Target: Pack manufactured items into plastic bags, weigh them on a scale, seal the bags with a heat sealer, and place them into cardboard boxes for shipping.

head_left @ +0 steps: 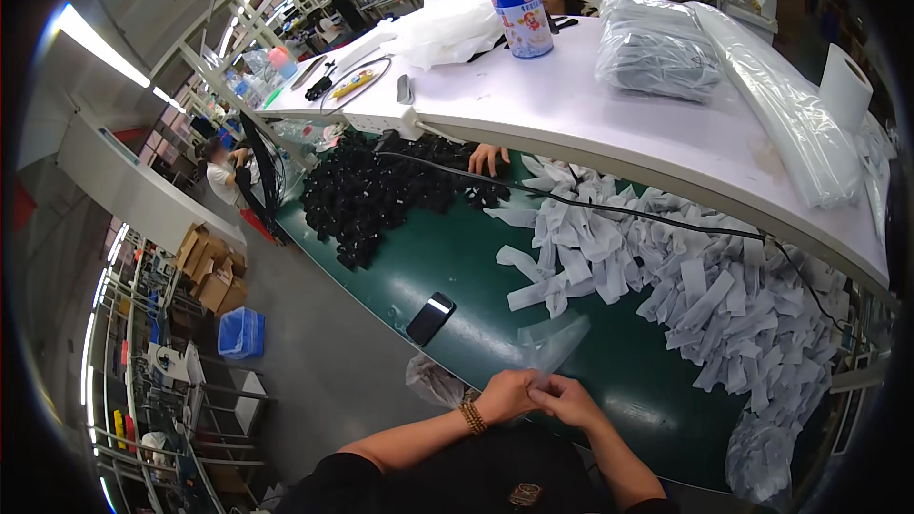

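My left hand, with a beaded bracelet at the wrist, is closed at the near edge of the green tabletop. Against it my right hand is closed too, thumb and fingers pinched together. Both grip the near end of a clear plastic bag, which stretches away from me over the table. A black phone lies to the left of the bag. Farther off on the left is a heap of small black pieces. Many flat whitish packets are piled on the right.
A white shelf spans the table's far side, bearing a blue-white canister and wrapped grey stacks. Under it hangs a black cable. A co-worker's hand rests beyond the black heap. A blue bin stands on the floor at left.
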The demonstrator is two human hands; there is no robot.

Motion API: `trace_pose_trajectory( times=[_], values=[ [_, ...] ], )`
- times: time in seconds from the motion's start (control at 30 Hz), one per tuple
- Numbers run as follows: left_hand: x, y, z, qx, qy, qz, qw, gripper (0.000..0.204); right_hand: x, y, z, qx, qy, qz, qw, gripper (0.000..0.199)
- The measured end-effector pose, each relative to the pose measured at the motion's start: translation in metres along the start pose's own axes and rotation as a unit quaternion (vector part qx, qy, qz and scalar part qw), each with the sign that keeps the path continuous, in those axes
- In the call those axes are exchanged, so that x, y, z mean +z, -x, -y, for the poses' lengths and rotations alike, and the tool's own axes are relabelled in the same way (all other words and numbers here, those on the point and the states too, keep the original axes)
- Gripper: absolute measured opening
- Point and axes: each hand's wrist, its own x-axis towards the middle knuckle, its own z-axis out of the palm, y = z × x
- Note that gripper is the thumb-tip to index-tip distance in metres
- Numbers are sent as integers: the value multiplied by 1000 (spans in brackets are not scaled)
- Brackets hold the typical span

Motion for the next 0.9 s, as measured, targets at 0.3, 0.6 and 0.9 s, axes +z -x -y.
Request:
trace_pose_trajectory(
  times=[0.3, 0.6, 0.9],
  values=[
    [-64, -18, 10, -69, -69, -205, 974, 30, -33, 32, -21, -88, 251, -315, 911, 18],
    [-14, 8, -29, 198, -68, -18, 978, 11, -13, 21, 8, -229, 499, -375, 747, 28],
    [-14, -12, 129, -35, 179, -18, 983, 9, 31, 18, -63, 33, 404, -533, 743, 33]
  ],
)
